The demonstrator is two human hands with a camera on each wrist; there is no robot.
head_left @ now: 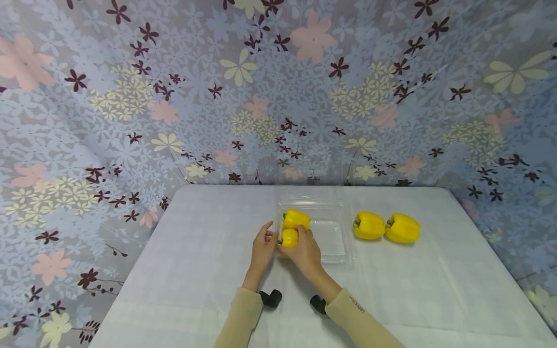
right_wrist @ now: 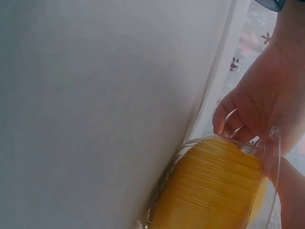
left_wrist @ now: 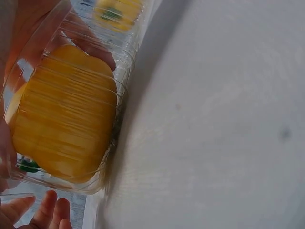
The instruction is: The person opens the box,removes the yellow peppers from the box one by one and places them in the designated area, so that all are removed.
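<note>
A clear plastic container point(head_left: 331, 238) lies on the table with its lid raised at the back. My right hand point(head_left: 306, 255) reaches into its left part and grips the near yellow bell pepper point(head_left: 289, 239), fingers behind it and thumb in front. Just behind that one, another yellow bell pepper point(head_left: 298, 219) sits inside the container. Beside the left wall is my left hand point(head_left: 262, 249), its fingers loosely bent; whether it touches the plastic is unclear. Through the ribbed wall, the left wrist view shows a large pepper point(left_wrist: 66, 114) close up.
Two more yellow bell peppers, one point(head_left: 369, 225) and its neighbour point(head_left: 403, 228), lie side by side to the right of the container. The white-covered table point(head_left: 196, 241) ends at a flowered curtain point(head_left: 261, 96). Dark wrist-camera mounts point(head_left: 271, 298) sit at both cuffs.
</note>
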